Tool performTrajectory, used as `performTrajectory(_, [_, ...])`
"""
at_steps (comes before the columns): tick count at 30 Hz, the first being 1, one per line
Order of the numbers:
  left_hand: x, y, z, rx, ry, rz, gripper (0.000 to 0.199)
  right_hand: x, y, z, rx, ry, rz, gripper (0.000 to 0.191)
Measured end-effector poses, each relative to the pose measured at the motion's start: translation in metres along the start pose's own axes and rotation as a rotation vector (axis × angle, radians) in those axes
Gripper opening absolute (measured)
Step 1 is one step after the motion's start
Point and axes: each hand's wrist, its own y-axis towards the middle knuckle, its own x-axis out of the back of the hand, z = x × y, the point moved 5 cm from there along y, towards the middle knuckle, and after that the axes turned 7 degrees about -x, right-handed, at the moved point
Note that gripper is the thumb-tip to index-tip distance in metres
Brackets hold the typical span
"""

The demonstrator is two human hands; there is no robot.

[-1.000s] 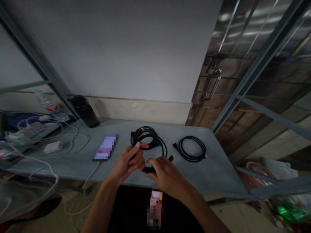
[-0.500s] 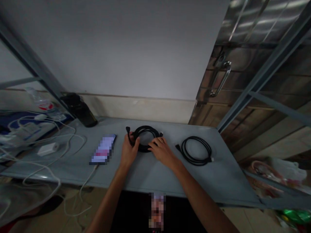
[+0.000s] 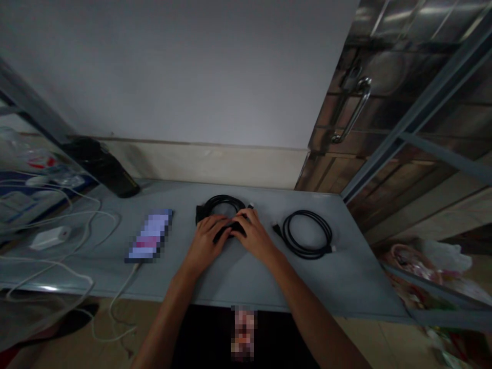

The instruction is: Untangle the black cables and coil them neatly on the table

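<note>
A coiled black cable [image 3: 221, 199] lies on the grey table. My left hand [image 3: 207, 240] covers the coil's near left side, its fingers curled over the loops. On the near right side, my right hand [image 3: 251, 233] grips the same coil, thumb toward the other hand. One plug stands out at the coil's left; a lighter-tipped end shows by my right fingers. The loops under both hands are partly hidden. To the right rests a second coiled black cable [image 3: 307, 214], touched by neither hand, with a plug at each side.
On the left lie a phone [image 3: 151, 233] with a white cord and a white charger [image 3: 50, 238] among tangled white cables. A dark bottle [image 3: 109, 171] stands at the back left. Metal posts [image 3: 388, 148] rise at the table's sides; a wall closes the back.
My left hand has moved from the coil's left side to its near edge, fingers now over the top. The plug end that stood up now lies against the coil. The view has shifted slightly.
</note>
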Motion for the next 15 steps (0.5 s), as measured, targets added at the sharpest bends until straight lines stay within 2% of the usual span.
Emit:
performTrajectory(4, [-0.002, -0.003, 0.0, -0.026, -0.029, 0.022, 0.028, 0.009, -0.004, 0.003, -0.027, 0.014, -0.029, 0.032])
performTrajectory(8, [0.001, -0.003, -0.003, -0.042, -0.039, 0.014, 0.027, 0.044, -0.022, 0.002, -0.065, -0.031, -0.099, 0.029])
performTrajectory(11, [0.004, -0.002, -0.006, -0.039, -0.029, -0.014, 0.025, 0.08, -0.051, -0.012, -0.114, -0.16, -0.206, 0.033])
performTrajectory(13, [0.008, -0.001, -0.008, -0.043, -0.007, -0.051, 0.023, 0.099, -0.076, -0.028, -0.177, -0.289, -0.251, 0.047])
performTrajectory(15, [0.012, 0.0, -0.011, -0.061, 0.019, -0.098, 0.021, 0.109, -0.101, -0.044, -0.235, -0.404, -0.243, 0.06])
